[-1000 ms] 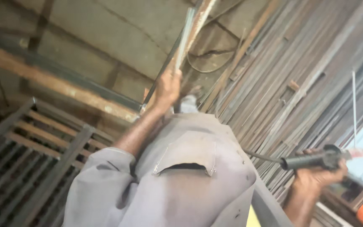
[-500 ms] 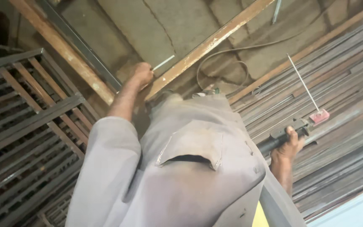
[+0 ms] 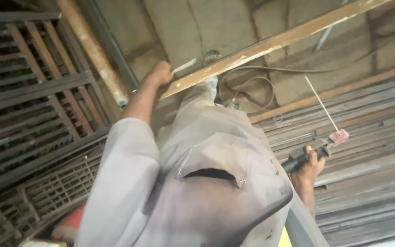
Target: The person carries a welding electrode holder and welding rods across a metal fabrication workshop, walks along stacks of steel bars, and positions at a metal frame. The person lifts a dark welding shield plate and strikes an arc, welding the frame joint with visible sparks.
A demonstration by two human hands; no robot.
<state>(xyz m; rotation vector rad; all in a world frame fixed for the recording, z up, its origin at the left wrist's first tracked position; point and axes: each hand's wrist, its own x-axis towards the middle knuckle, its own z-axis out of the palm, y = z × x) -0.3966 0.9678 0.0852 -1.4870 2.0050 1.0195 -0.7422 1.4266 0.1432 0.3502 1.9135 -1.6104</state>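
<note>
My left hand (image 3: 160, 74) is stretched out ahead and grips the end of a long rusty steel bar (image 3: 270, 45) that runs up to the right. A short pale metal piece (image 3: 184, 66) sticks out of the fist along the bar. My right hand (image 3: 308, 167) is low at the right and holds a welding electrode holder (image 3: 308, 153) by its black handle. A thin white welding rod (image 3: 321, 104) rises from the holder's reddish clamp (image 3: 339, 136). My grey shirt (image 3: 197, 183) with a chest pocket fills the lower middle.
A dark metal grille frame (image 3: 33, 100) lies at the left, with a second rusty bar (image 3: 92, 50) beside it. Several long steel sections (image 3: 366, 151) are stacked at the right. A cable (image 3: 248, 82) loops on the concrete floor (image 3: 197, 27). A red object (image 3: 69, 224) sits bottom left.
The view has swung, so the bar and floor sit differently in frame. My left hand stays on the bar. My right hand with the holder has shifted little.
</note>
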